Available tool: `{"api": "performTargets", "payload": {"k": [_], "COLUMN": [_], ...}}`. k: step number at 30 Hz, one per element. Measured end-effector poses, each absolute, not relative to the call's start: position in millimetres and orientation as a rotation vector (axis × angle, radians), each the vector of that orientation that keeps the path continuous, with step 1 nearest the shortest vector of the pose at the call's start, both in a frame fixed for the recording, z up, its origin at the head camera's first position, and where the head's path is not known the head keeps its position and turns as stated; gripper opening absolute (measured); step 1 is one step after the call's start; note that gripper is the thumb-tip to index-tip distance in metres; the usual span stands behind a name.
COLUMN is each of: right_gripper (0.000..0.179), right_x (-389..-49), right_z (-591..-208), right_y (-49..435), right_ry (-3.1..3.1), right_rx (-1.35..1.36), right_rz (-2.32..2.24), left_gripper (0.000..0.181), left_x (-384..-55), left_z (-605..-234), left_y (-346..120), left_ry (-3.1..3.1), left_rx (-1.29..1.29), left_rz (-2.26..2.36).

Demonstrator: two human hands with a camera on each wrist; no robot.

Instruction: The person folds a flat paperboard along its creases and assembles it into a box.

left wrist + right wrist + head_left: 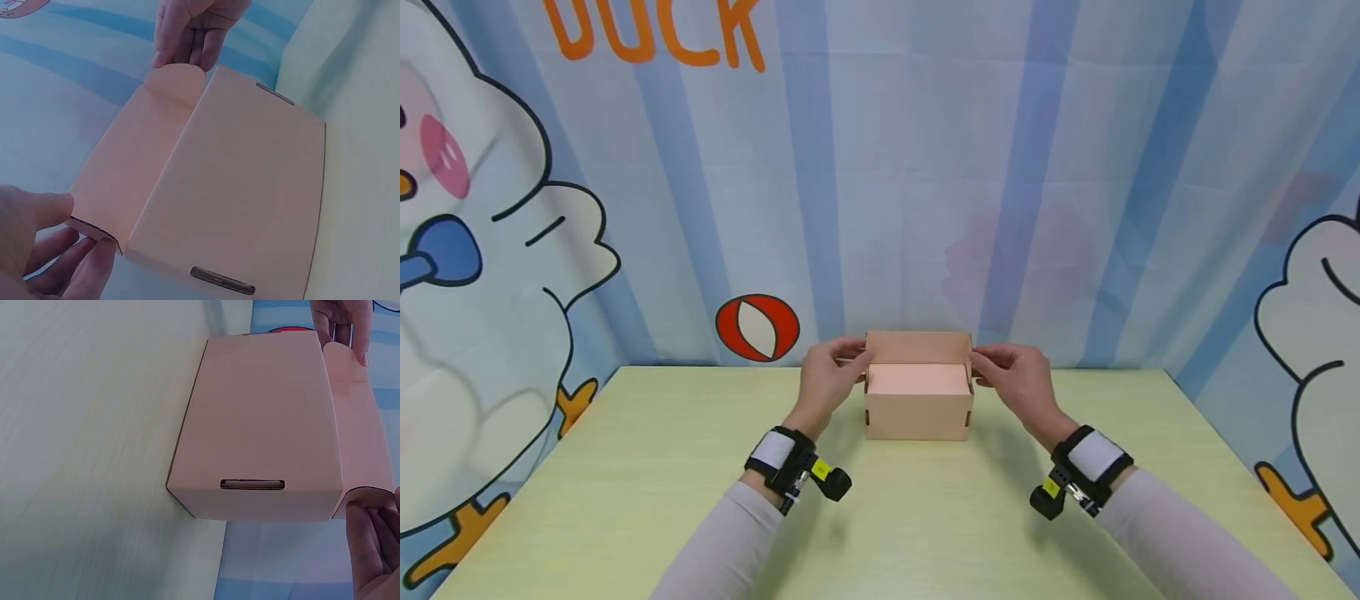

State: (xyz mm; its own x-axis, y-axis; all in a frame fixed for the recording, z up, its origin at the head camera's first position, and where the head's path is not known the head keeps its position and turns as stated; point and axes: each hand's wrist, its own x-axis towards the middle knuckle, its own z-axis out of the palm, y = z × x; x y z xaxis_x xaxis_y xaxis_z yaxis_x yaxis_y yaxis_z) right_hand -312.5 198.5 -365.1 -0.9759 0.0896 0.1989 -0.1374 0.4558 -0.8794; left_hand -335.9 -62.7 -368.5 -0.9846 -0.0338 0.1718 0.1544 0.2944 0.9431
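A small tan cardboard box (917,417) stands on the table, its slotted front toward me. Behind its upper front edge a cardboard flap (917,346) stands raised, with a rounded ear (178,84) at each end. My left hand (831,379) pinches the ear at the left end, thumb (55,209) on one side and fingers beneath. At the opposite end my right hand (1021,382) holds the other ear between thumb and fingers (362,540). A pale, pinkish panel (917,379) shows between the flap and the front edge.
The pale yellow table (700,467) ends just behind the box at a striped blue curtain (910,183) printed with cartoon ducks and a red-and-white ball (757,327). Both wrists wear straps (778,454) carrying small black cameras.
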Motion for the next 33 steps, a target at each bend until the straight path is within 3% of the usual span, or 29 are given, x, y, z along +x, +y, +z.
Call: {"api": "performTargets", "payload": {"k": [13, 21, 33], "right_gripper": [0.03, 0.049, 0.045], "right_x": [-313.6, -314.7, -312.7], "right_z": [-362.4, -362.5, -364.0], "right_y": [196.0, 195.8, 200.3], "right_ry": [-2.484, -2.525, -2.541], "right_rx": [0.038, 0.069, 0.169], "right_rz": [1.589, 1.532, 1.547], "left_gripper": [0.037, 0.041, 0.042], "left_x": [-333.6, -332.7, -329.4], "left_z": [-369.0, -371.1, -371.9], "left_y": [-58.6, -59.2, -63.0], "left_ry": [-2.377, -2.39, -2.395], "left_rx": [-0.051, -0.079, -0.103], "left_rz": [-1.797, -1.771, -1.797]}}
